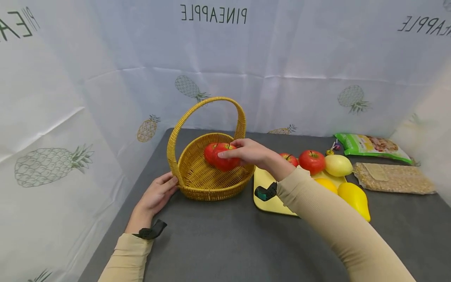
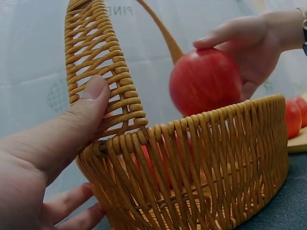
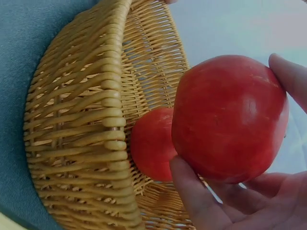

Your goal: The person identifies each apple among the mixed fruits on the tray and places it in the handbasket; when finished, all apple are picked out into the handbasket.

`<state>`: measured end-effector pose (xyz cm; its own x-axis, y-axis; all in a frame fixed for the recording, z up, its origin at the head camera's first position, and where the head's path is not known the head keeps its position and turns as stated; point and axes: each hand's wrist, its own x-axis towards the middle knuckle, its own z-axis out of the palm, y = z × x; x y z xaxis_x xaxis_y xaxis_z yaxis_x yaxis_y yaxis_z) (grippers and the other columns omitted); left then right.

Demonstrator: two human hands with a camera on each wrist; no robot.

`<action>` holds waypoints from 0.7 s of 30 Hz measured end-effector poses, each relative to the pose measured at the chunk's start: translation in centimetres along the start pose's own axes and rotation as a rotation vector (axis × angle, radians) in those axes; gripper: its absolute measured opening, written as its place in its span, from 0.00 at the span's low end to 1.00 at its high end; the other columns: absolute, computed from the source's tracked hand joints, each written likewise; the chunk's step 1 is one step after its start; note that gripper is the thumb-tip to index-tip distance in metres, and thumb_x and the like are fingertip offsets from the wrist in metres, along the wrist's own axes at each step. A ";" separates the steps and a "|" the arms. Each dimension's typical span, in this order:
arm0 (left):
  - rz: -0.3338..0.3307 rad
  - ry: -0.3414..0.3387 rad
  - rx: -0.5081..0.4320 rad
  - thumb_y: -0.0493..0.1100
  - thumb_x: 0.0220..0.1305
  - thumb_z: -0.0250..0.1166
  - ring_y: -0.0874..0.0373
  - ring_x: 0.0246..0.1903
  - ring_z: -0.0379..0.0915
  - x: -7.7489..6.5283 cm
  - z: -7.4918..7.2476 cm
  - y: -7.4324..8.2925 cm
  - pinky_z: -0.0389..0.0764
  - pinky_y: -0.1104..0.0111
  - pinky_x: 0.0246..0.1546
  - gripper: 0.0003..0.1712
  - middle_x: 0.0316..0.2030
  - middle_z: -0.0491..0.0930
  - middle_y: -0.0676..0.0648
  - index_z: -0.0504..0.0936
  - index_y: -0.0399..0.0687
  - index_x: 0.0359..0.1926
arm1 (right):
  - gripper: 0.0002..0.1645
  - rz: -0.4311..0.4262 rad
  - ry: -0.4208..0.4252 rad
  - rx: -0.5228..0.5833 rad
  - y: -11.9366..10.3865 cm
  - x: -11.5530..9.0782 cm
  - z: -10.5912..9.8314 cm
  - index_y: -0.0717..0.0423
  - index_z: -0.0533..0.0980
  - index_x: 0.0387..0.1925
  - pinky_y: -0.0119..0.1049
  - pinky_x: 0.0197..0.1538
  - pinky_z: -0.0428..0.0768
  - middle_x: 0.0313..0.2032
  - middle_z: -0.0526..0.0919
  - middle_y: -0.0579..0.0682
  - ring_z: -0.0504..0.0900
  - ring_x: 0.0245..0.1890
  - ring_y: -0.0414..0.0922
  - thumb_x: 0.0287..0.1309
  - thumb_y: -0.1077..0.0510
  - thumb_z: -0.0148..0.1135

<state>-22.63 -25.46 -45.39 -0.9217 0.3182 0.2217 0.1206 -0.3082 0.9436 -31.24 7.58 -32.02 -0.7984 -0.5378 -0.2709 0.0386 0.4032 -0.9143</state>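
A yellow wicker basket [image 1: 208, 194] with a tall arched handle stands on the dark table. My left hand [image 1: 158, 194] holds its left side, the thumb lying over the foot of the handle [image 2: 103, 57] and other fingers against the outer wall. In my right hand [image 1: 251, 152] is a red apple [image 3: 230, 120], held between thumb and fingers above the basket's opening. Another red apple [image 3: 152, 143] lies inside the basket, partly covered by the held one in the head view.
Right of the basket, a pale yellow tray [image 1: 262, 194] bears red apples [image 1: 311, 161], a pale yellow fruit [image 1: 338, 165] and yellow fruits [image 1: 354, 199], partly behind my right arm. A green packet [image 1: 377, 148] and a bag of grains [image 1: 394, 178] lie farther right. A printed curtain [image 1: 218, 51] hangs behind.
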 end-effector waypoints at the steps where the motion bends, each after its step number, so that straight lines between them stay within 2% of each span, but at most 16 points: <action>1: 0.001 -0.002 0.000 0.38 0.81 0.54 0.58 0.60 0.74 0.0 0.0 0.0 0.74 0.68 0.61 0.18 0.59 0.79 0.48 0.79 0.39 0.65 | 0.43 0.004 -0.005 0.007 0.0 0.2 0.1 0.58 0.68 0.67 0.51 0.61 0.78 0.59 0.76 0.55 0.78 0.56 0.51 0.60 0.42 0.74; 7: 0.007 -0.012 -0.012 0.38 0.80 0.55 0.58 0.58 0.75 0.1 0.0 0.1 0.74 0.68 0.61 0.17 0.57 0.80 0.48 0.81 0.40 0.63 | 0.43 0.010 -0.051 0.040 -0.2 1.8 0.5 0.57 0.67 0.69 0.52 0.62 0.78 0.60 0.75 0.55 0.78 0.57 0.51 0.60 0.44 0.74; 13: 0.008 0.002 -0.002 0.40 0.81 0.55 0.57 0.59 0.74 0.2 0.0 0.0 0.74 0.68 0.61 0.17 0.56 0.80 0.51 0.81 0.41 0.62 | 0.45 -0.036 -0.062 0.067 -0.8 3.3 1.3 0.56 0.66 0.71 0.54 0.62 0.77 0.62 0.73 0.53 0.77 0.58 0.52 0.58 0.46 0.76; 18: -0.011 0.026 -0.008 0.40 0.80 0.57 0.57 0.59 0.75 0.3 0.0 0.0 0.75 0.68 0.61 0.15 0.56 0.80 0.49 0.83 0.45 0.60 | 0.46 -0.056 -0.094 0.034 -1.3 4.3 2.1 0.53 0.67 0.70 0.54 0.58 0.80 0.62 0.72 0.52 0.77 0.58 0.53 0.56 0.46 0.78; 21: -0.015 0.035 -0.007 0.40 0.80 0.57 0.56 0.59 0.75 0.3 -0.1 0.0 0.75 0.67 0.61 0.16 0.57 0.79 0.47 0.82 0.42 0.61 | 0.43 -0.054 -0.112 -0.009 -1.5 4.9 2.5 0.52 0.69 0.68 0.50 0.55 0.83 0.61 0.73 0.52 0.78 0.58 0.52 0.55 0.46 0.78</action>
<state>-22.95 -25.46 -45.31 -0.9357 0.2918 0.1984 0.1040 -0.3094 0.9452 -33.68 2.49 -32.69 -0.7269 -0.6381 -0.2539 -0.0084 0.3779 -0.9258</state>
